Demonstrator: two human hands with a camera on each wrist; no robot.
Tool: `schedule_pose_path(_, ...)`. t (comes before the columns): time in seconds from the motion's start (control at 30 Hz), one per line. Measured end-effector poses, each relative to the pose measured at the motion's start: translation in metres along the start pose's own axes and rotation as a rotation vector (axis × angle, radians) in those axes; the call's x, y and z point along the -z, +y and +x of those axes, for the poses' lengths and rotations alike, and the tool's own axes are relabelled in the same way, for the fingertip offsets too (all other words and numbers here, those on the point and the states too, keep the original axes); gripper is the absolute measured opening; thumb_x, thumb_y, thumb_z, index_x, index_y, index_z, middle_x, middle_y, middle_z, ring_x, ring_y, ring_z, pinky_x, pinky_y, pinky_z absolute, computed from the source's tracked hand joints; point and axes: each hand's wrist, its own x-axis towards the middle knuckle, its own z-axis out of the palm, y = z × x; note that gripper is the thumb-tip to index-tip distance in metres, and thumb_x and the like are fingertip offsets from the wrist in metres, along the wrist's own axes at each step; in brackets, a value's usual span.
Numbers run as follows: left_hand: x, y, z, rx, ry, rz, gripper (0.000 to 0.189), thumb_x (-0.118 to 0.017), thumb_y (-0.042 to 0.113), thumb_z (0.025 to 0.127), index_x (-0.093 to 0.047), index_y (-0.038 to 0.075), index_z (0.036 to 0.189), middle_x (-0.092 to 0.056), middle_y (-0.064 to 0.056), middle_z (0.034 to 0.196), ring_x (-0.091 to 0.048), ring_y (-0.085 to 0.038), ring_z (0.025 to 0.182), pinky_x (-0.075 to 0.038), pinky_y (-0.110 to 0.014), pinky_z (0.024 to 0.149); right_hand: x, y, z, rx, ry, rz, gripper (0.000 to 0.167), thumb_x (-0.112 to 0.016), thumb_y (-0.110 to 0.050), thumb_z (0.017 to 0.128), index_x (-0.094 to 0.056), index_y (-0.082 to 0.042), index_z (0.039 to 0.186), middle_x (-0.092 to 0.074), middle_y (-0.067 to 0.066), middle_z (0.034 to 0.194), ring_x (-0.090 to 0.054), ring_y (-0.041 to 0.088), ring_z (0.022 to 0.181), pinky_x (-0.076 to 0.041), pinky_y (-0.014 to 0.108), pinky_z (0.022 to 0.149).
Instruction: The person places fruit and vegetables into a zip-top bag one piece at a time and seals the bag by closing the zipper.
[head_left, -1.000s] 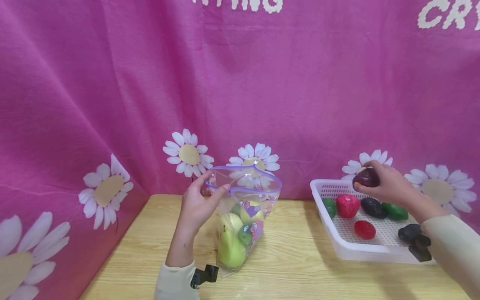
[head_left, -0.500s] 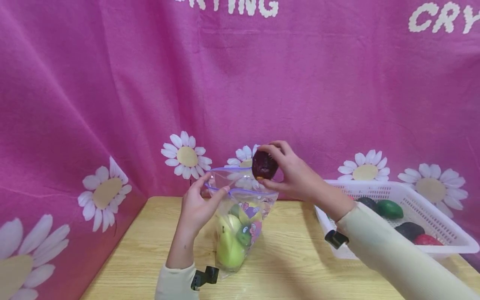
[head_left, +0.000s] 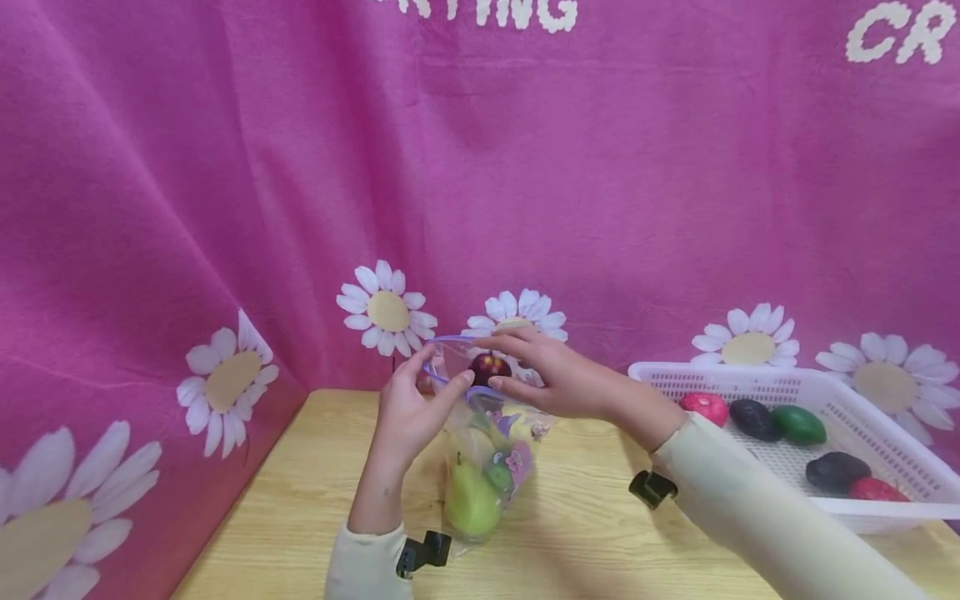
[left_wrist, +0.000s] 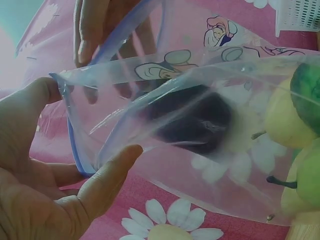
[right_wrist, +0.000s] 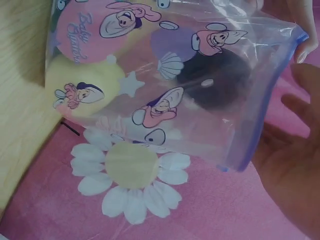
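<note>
A clear printed zip bag [head_left: 516,460] with a purple zip edge stands upright on the table, its mouth spread. My left hand [head_left: 411,415] pinches the left side of that mouth between thumb and fingers. Green pears [head_left: 472,500] and other yellow-green fruit fill the lower part. A dark purple-red round fruit [left_wrist: 192,120] is inside the bag, below the mouth and above the pears. Over the right side of the opening, my right hand [head_left: 558,375] has its fingers spread; in the right wrist view its fingers are apart from the dark fruit.
To the right stands a white plastic basket [head_left: 712,368] holding a pinkish-red fruit [head_left: 705,407], dark fruits [head_left: 836,472], a green fruit [head_left: 798,425] and another red one [head_left: 877,490]. A pink curtain [head_left: 600,208] with daisies hangs behind the wooden table [head_left: 592,500].
My right hand has carried the dark fruit left from over the basket to the bag and let it go inside. The left hand keeps its hold on the bag's edge.
</note>
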Motion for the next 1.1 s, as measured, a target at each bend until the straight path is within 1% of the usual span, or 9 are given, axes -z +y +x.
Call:
schedule_pose_path(0.13, -0.001, 0.0, 0.0, -0.004, 0.007, -0.002, 0.076, -0.078, 0.031, 0.087, -0.048, 0.002, 0.15, -0.06, -0.013, 0.109, -0.056, -0.021, 0.087, -0.049, -0.028, 0.065, -0.001, 0.002, -0.008, -0.005, -0.119, 0.005, 0.052, -0.066, -0.029, 0.099, -0.055, -0.005, 0.144, -0.054, 0.014, 0.145, -0.053, 0.03, 0.133, -0.044, 0.048, 0.11)
schedule_pose_path(0.27, -0.001, -0.001, 0.001, 0.008, 0.023, 0.0, 0.074, -0.078, 0.031, 0.087, -0.049, 0.004, 0.149, -0.057, -0.009, 0.097, -0.053, -0.017, 0.078, -0.046, -0.025, 0.06, 0.0, 0.007, -0.016, 0.073, -0.178, -0.031, 0.037, -0.068, -0.01, 0.093, -0.065, 0.002, 0.127, -0.064, 0.016, 0.128, -0.062, 0.028, 0.117, -0.052, 0.042, 0.102)
schedule_pose_path(0.4, -0.002, -0.001, 0.0, 0.013, 0.034, -0.025, 0.076, -0.078, 0.03, 0.087, -0.047, 0.003, 0.15, -0.056, -0.01, 0.096, -0.053, -0.015, 0.075, -0.047, -0.023, 0.059, 0.002, 0.013, -0.018, 0.172, -0.085, -0.05, 0.024, -0.063, 0.008, 0.082, -0.073, 0.001, 0.103, -0.072, 0.011, 0.11, -0.068, 0.023, 0.101, -0.056, 0.038, 0.09)
schedule_pose_path(0.5, -0.003, -0.001, 0.0, 0.005, 0.053, -0.042, 0.079, -0.077, 0.03, 0.088, -0.044, -0.001, 0.151, -0.057, -0.014, 0.109, -0.057, -0.016, 0.08, -0.049, -0.023, 0.061, 0.006, 0.015, -0.018, 0.17, 0.023, -0.114, 0.015, -0.068, 0.005, 0.081, -0.073, -0.009, 0.085, -0.072, 0.01, 0.115, -0.067, 0.026, 0.108, -0.052, 0.048, 0.095)
schedule_pose_path(0.67, -0.003, 0.0, 0.001, -0.008, 0.098, -0.047, 0.079, -0.077, 0.031, 0.088, -0.043, -0.005, 0.15, -0.057, -0.02, 0.125, -0.058, -0.021, 0.088, -0.049, -0.025, 0.068, 0.013, 0.013, -0.017, 0.052, 0.139, -0.173, 0.022, -0.069, 0.001, 0.081, -0.065, -0.018, 0.07, -0.064, 0.016, 0.13, -0.064, 0.025, 0.097, -0.05, 0.048, 0.086)
schedule_pose_path(0.77, -0.003, 0.001, 0.0, -0.005, 0.106, -0.043, 0.078, -0.077, 0.032, 0.088, -0.046, -0.005, 0.149, -0.057, -0.019, 0.125, -0.056, -0.02, 0.087, -0.047, -0.026, 0.067, 0.013, 0.012, -0.018, -0.053, 0.151, -0.117, 0.019, -0.066, 0.002, 0.085, -0.067, -0.014, 0.075, -0.058, 0.023, 0.136, -0.058, 0.014, 0.072, -0.051, 0.036, 0.072)
schedule_pose_path(0.87, -0.002, 0.003, 0.0, -0.005, 0.106, -0.043, 0.076, -0.077, 0.033, 0.088, -0.047, -0.004, 0.148, -0.058, -0.019, 0.124, -0.055, -0.018, 0.083, -0.046, -0.026, 0.065, 0.011, 0.013, -0.021, -0.16, 0.171, -0.088, 0.013, -0.063, 0.0, 0.087, -0.067, -0.01, 0.082, -0.049, 0.031, 0.14, -0.056, 0.014, 0.068, -0.054, 0.039, 0.075)
schedule_pose_path(1.0, -0.001, 0.001, 0.002, -0.009, 0.11, -0.048, 0.072, -0.076, 0.032, 0.089, -0.05, -0.003, 0.146, -0.06, -0.017, 0.116, -0.055, -0.017, 0.08, -0.045, -0.024, 0.06, 0.01, 0.016, -0.027, -0.282, 0.218, -0.092, 0.008, -0.063, -0.005, 0.086, -0.067, -0.005, 0.093, -0.044, 0.038, 0.141, -0.065, 0.038, 0.1, -0.05, 0.058, 0.094)
schedule_pose_path(1.1, 0.0, -0.001, 0.002, -0.022, 0.126, -0.019, 0.066, -0.075, 0.031, 0.09, -0.055, -0.003, 0.143, -0.062, -0.018, 0.118, -0.061, -0.023, 0.089, -0.051, -0.03, 0.069, 0.01, 0.018, -0.031, -0.331, 0.229, -0.038, 0.013, -0.063, -0.004, 0.086, -0.068, 0.0, 0.098, -0.052, 0.036, 0.136, -0.065, 0.044, 0.11, -0.054, 0.054, 0.095)
